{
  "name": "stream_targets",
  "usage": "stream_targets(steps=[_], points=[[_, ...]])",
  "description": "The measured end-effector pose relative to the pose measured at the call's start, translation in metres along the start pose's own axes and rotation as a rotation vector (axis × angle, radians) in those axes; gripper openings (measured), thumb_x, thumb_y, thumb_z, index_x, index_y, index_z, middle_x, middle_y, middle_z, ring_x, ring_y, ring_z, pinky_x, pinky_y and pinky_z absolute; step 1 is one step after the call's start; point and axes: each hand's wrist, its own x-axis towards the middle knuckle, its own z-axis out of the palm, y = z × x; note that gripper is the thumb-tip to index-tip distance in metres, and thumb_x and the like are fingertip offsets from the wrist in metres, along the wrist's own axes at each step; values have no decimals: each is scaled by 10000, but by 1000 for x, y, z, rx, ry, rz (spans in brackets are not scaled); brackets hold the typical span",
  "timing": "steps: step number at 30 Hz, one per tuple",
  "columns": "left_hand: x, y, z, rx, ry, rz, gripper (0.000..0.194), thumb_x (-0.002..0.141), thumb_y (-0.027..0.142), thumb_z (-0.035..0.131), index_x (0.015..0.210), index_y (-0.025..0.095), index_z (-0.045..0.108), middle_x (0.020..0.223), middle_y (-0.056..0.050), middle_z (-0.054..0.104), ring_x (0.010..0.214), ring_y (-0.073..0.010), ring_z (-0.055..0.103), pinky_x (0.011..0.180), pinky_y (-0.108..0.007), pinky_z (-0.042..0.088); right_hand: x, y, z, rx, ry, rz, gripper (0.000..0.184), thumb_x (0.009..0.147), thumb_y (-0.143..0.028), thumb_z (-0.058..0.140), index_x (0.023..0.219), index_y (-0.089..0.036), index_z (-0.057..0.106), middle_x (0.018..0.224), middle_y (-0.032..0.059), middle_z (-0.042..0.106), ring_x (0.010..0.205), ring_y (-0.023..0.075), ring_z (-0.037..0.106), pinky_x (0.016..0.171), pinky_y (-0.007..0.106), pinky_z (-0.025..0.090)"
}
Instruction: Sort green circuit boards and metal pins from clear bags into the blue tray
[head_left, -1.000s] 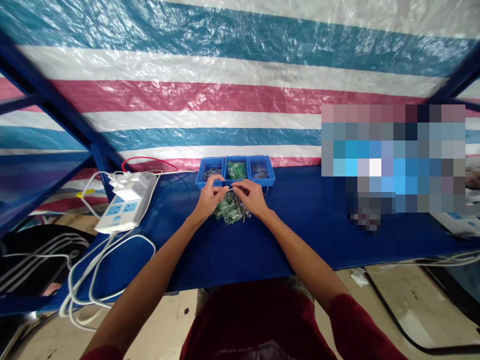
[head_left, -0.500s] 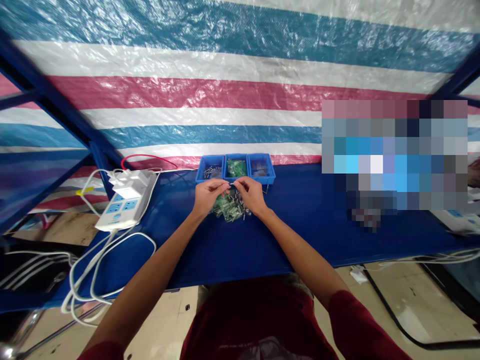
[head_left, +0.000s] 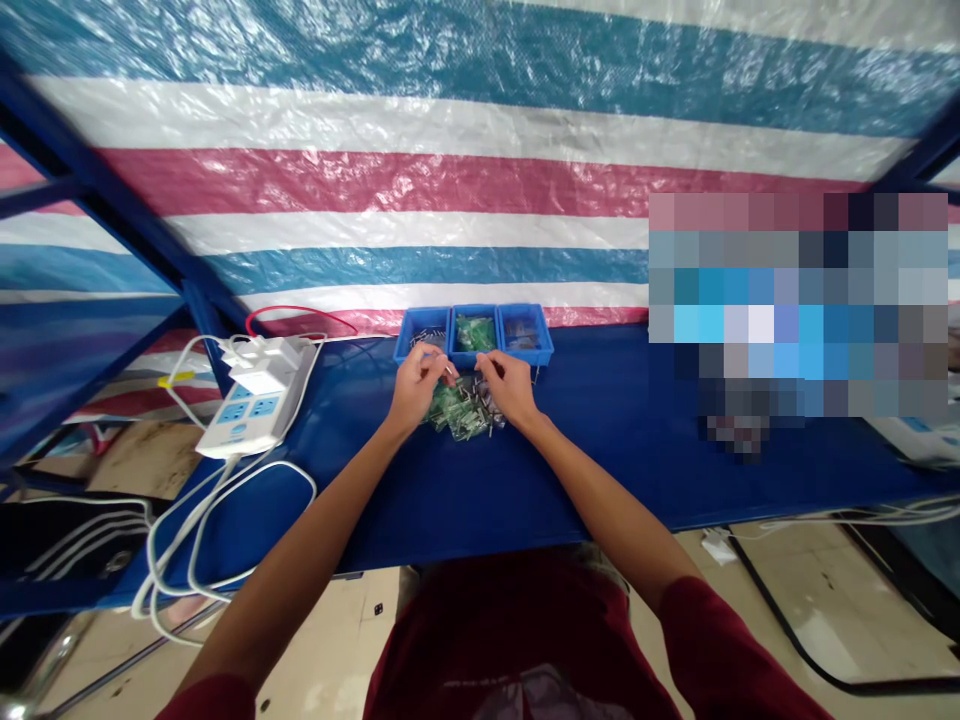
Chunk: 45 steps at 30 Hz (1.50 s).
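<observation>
My left hand (head_left: 417,388) is closed in a pinch above a pile, and a small thin light piece (head_left: 449,370) shows at its fingertips, too small to name. My right hand (head_left: 511,386) has thumb and forefinger pressed together across from it; whatever lies between them cannot be made out. Below both hands lies a pile of small green plastic packets (head_left: 459,412) with thin metal pieces (head_left: 489,398) among and beside them. Just behind the hands stand three joined blue bins: the left bin (head_left: 400,347) holds metal pins, the middle bin (head_left: 474,357) green packets, the right bin (head_left: 545,355) small greyish pieces.
A white power strip (head_left: 247,425) with adapters and looped white cables (head_left: 196,530) lies at the left of the blue table (head_left: 450,510). Striped plastic sheeting (head_left: 420,185) hangs behind. A pixelated patch covers the right side. Blue frame posts (head_left: 202,330) stand at the left.
My hands have drawn apart; their fingertips were together at a small thin piece before. The right hand has shifted slightly right. The view has shifted a little.
</observation>
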Motion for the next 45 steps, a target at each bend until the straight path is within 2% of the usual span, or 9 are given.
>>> stream_targets(steps=[5, 9, 13, 17, 20, 26, 30, 37, 45], points=[[-3, 8, -4, 207, -5, 33, 283, 822, 420, 656, 969, 179, 636, 547, 57, 501, 485, -93, 449, 505, -220, 356, 2, 2, -4, -49, 59, 37, 380, 945, -431, 459, 748, -182, 668, 655, 7, 630, 613, 150, 561, 659, 270, 422], [-4, 8, -5, 128, -82, -47, 358, 822, 390, 644, 1107, 204, 535, 506, 87, 503, 409, -81, 394, 455, -205, 322, 1, 3, -4, -20, -20, -20, 319, 929, -422, 497, 864, -186, 701, 790, 34, 685, 675, 158, 584, 668, 271, 446], [-5, 8, -4, 43, -123, -94, 344, 805, 383, 668, 1059, 219, 504, 453, 116, 448, 360, -68, 364, 411, -181, 279, 0, 1, 0, -19, -176, -114, 276, 915, -407, 546, 831, -201, 708, 766, 30, 667, 672, 150, 568, 672, 263, 451], [-5, 8, -1, 22, -106, -47, 293, 795, 400, 684, 973, 187, 591, 499, 66, 542, 394, -78, 458, 424, -191, 358, 0, 2, 3, -73, -165, -87, 300, 929, -405, 529, 779, -200, 689, 735, 26, 657, 670, 151, 566, 679, 265, 448], [-3, 11, 0, 43, -14, 33, 295, 793, 436, 682, 861, 150, 669, 634, -25, 665, 497, -121, 578, 498, -241, 467, 1, 3, 2, -71, -100, -49, 356, 943, -437, 489, 776, -194, 689, 715, 27, 656, 657, 156, 570, 672, 268, 442], [26, 25, -22, 390, 443, 304, 298, 916, 413, 549, 975, 174, 716, 873, -60, 729, 775, -184, 670, 765, -307, 515, 3, 5, -5, -129, 0, -19, 418, 958, -441, 435, 742, -185, 684, 651, 19, 637, 604, 153, 558, 637, 269, 418], [43, 16, -41, 806, 120, 191, 177, 827, 329, 646, 895, 193, 737, 830, -82, 736, 816, -260, 666, 729, -319, 478, 5, 10, -6, -273, -91, -31, 308, 931, -360, 509, 734, -193, 676, 704, 25, 663, 648, 157, 576, 645, 269, 411], [21, 1, -33, 909, 15, 204, 204, 867, 316, 562, 924, 231, 738, 827, -59, 741, 710, -228, 650, 663, -282, 428, -2, 9, 11, -532, -361, 59, 269, 779, -363, 748, 594, -217, 617, 706, 56, 676, 705, 213, 625, 620, 297, 417], [12, 13, -19, 731, -20, 190, 270, 897, 376, 530, 902, 206, 740, 699, -36, 710, 647, -198, 635, 668, -273, 435, -1, 9, 12, -345, -152, 127, 155, 837, -251, 618, 687, -216, 633, 695, 26, 690, 689, 185, 642, 671, 288, 467]])
